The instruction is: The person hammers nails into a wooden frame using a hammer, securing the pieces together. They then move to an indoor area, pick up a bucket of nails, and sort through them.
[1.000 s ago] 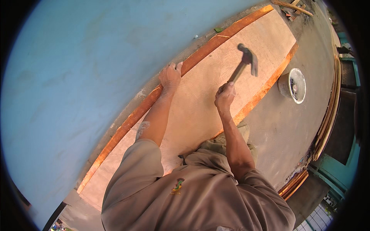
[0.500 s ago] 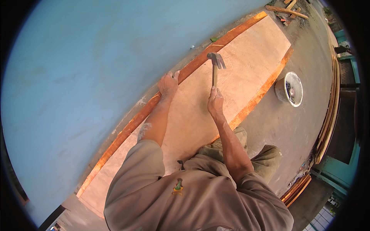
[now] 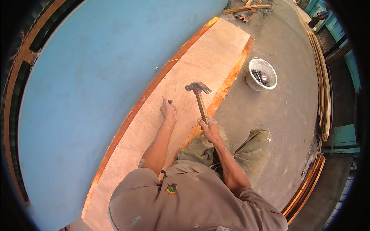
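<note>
My right hand [image 3: 210, 130] grips the wooden handle of a claw hammer [image 3: 201, 101], whose metal head points away from me above the panel's right edge. Over the panel's middle, my left hand [image 3: 168, 109] is closed with the thumb pointing forward; a small dark spot shows at its fingers, too small to name. Beneath both hands lies a long pale plywood panel [image 3: 192, 57]. A reddish-brown wooden strip [image 3: 140, 101] runs along its left edge. Another strip, orange and rough [image 3: 231, 78], borders its right edge.
A smooth blue surface [image 3: 96, 77] borders the panel on the left. Right of the panel, a white bucket [image 3: 262, 86] with dark contents stands on the concrete floor [image 3: 289, 104]. Wood scraps [image 3: 246, 7] lie at the far end. Long planks [image 3: 322, 84] lie along the right side.
My left hand has left the reddish-brown strip and drawn back over the plywood, its fingers now closed. The hammer has come nearer my body. The whole view has shifted.
</note>
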### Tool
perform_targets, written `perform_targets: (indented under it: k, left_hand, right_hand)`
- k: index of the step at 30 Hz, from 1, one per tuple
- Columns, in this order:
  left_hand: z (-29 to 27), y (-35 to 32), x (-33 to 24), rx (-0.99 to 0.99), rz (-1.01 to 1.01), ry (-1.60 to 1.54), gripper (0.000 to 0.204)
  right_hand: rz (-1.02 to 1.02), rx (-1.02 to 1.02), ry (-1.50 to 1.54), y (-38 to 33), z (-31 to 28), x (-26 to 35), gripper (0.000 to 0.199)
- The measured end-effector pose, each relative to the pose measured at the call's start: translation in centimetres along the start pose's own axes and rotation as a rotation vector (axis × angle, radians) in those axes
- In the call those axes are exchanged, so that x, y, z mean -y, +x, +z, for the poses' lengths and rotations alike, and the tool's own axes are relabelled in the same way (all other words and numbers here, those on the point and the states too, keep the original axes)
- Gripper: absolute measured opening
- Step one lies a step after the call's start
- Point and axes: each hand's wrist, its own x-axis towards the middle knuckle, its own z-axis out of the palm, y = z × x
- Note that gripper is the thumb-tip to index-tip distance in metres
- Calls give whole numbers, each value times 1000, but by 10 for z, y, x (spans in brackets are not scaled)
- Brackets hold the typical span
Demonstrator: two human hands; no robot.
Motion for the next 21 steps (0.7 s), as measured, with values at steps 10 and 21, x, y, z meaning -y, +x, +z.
perform_targets:
  k: [10,21]
  left_hand:
    - [128,-121,88,184,-422,-319,35]
    - [162,-186,99,677,-424,-22,15]
  right_hand:
    - [-253,-307,209,-8,-91,-28,18]
    - [-314,-571,154,-15,-176,-1,14]
